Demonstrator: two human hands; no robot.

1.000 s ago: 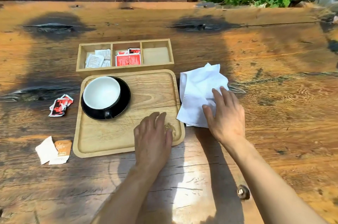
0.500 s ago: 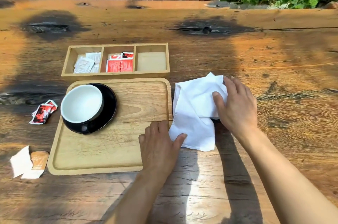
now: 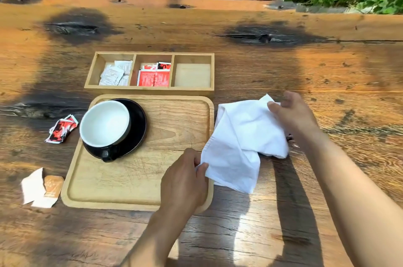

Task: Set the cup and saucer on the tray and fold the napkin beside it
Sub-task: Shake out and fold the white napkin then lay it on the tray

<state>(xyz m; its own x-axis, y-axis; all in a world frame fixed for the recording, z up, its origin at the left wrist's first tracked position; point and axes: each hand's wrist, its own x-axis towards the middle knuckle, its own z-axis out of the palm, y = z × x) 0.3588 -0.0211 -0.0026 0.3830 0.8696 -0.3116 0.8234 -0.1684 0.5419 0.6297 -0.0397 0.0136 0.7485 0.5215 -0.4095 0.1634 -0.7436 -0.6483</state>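
A black cup with a white inside [image 3: 105,124] stands on a black saucer [image 3: 138,127] in the far left part of the wooden tray [image 3: 170,133]. The white napkin [image 3: 239,142] lies crumpled on the table just right of the tray, its near left corner over the tray's rim. My left hand [image 3: 185,179] pinches that near left corner. My right hand [image 3: 292,114] grips the napkin's far right corner, which is lifted a little.
A three-part wooden box [image 3: 150,72] behind the tray holds white and red sachets; its right part is bare. Loose red sachets [image 3: 62,129] and white and brown packets [image 3: 41,188] lie left of the tray. A bench and plants lie beyond the table's far edge.
My left hand has moved off the tray's near right corner onto the napkin's corner and pinched it. My right hand has shifted from the napkin's middle to its far right corner.
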